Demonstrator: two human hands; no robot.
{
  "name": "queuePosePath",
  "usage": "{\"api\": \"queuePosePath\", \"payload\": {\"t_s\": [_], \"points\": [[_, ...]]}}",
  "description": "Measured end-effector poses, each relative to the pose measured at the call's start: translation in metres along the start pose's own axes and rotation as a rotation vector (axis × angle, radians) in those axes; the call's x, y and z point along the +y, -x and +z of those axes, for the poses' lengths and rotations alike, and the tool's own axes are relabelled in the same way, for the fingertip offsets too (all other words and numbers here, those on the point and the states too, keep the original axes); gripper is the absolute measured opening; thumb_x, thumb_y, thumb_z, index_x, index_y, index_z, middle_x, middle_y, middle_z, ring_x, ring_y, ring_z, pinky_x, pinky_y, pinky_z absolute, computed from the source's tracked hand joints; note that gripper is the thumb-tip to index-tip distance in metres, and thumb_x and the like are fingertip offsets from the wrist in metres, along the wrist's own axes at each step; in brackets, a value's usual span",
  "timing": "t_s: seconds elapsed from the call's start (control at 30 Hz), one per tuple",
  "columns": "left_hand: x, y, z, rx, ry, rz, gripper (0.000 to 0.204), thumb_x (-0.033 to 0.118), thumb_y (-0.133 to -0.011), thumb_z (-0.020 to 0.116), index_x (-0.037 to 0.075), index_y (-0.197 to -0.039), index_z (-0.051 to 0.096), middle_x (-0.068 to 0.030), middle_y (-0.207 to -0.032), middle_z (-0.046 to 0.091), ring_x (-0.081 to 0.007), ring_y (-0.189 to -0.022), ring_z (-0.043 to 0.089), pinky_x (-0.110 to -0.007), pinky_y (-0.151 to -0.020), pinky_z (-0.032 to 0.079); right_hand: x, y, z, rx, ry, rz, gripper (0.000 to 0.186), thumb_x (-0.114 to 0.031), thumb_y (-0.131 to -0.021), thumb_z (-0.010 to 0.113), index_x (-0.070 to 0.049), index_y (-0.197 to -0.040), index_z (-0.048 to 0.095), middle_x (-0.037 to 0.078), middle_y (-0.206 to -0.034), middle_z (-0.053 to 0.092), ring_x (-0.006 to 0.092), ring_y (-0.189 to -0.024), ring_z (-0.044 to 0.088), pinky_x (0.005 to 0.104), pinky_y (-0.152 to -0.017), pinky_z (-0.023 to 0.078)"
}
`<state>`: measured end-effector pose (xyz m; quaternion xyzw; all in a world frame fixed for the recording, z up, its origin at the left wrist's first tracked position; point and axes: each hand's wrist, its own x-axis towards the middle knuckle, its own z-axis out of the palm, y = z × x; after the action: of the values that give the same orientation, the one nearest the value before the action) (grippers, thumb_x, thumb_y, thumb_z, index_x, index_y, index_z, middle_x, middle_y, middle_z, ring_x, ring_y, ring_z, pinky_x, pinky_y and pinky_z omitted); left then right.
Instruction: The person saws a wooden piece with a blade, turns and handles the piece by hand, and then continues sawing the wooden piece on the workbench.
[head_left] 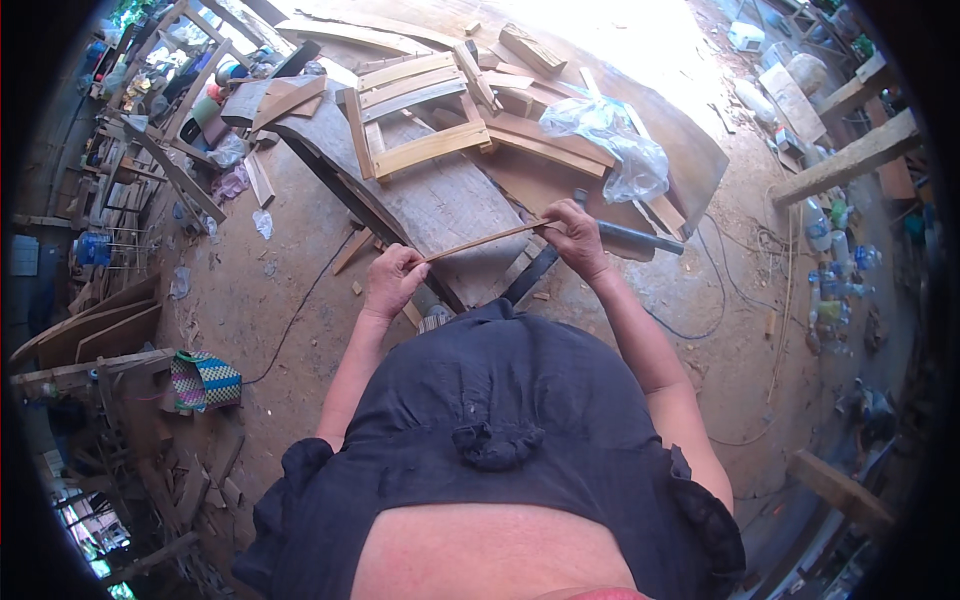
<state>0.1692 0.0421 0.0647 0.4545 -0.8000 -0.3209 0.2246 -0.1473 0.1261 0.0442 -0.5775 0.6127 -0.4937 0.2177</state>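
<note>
My left hand and my right hand are closed on the two ends of a thin wooden strip, which slants up to the right above a grey board. A dark metal bar lies just beyond my right hand, partly hidden by it. Ahead of both hands, a small pale slatted wooden frame rests on the board, with loose wood pieces and a crumpled clear plastic bag to its right.
Scrap wood and clutter line the left side, with a woven bag low down. Wooden beams, plastic bottles and cords are at the right. The concrete floor shows dust and offcuts.
</note>
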Motion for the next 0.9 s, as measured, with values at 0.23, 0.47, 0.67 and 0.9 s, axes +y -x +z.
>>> {"api": "queuePosePath", "payload": {"t_s": [0.23, 0.47, 0.67, 0.9], "points": [[0.053, -0.022, 0.001, -0.288, -0.419, 0.133, 0.031, 0.032, -0.075, 0.069, 0.008, -0.093, 0.064, -0.0121, -0.088, 0.060, -0.0291, -0.082, 0.063, -0.038, -0.071, 0.050, 0.007, 0.008, 0.005, 0.008, -0.004, -0.002, 0.017, -0.006, -0.073, 0.067, -0.004, -0.089, 0.062, 0.009, -0.085, 0.061, 0.0244, -0.081, 0.062, 0.0320, -0.072, 0.048], [0.073, -0.051, 0.056, -0.356, -0.393, 0.312, 0.024, 0.028, -0.084, 0.060, 0.012, -0.102, 0.062, -0.0106, -0.087, 0.059, -0.0309, -0.085, 0.060, -0.042, -0.074, 0.048, 0.005, 0.014, 0.008, 0.013, 0.070, 0.004, 0.016, -0.006, -0.073, 0.065, -0.005, -0.089, 0.062, 0.010, -0.086, 0.061, 0.0273, -0.079, 0.062, 0.0334, -0.070, 0.049], [0.060, -0.042, 0.076, -0.134, -0.546, 0.407, 0.016, 0.025, -0.080, 0.061, 0.012, -0.090, 0.059, -0.0059, -0.083, 0.057, -0.0260, -0.080, 0.058, -0.040, -0.068, 0.046, 0.009, 0.022, 0.015, 0.078, 0.139, 0.001, 0.020, -0.005, -0.072, 0.063, -0.006, -0.092, 0.060, 0.011, -0.088, 0.061, 0.0285, -0.082, 0.062, 0.0353, -0.071, 0.050], [0.056, -0.031, 0.083, -0.053, -0.594, 0.496, 0.019, 0.022, -0.075, 0.063, 0.013, -0.091, 0.058, -0.0037, -0.083, 0.056, -0.0231, -0.079, 0.054, -0.037, -0.066, 0.043, 0.015, 0.034, 0.020, 0.146, 0.093, -0.056, 0.024, -0.003, -0.069, 0.066, -0.006, -0.091, 0.058, 0.011, -0.094, 0.063, 0.0287, -0.087, 0.063, 0.0363, -0.074, 0.051]]}}
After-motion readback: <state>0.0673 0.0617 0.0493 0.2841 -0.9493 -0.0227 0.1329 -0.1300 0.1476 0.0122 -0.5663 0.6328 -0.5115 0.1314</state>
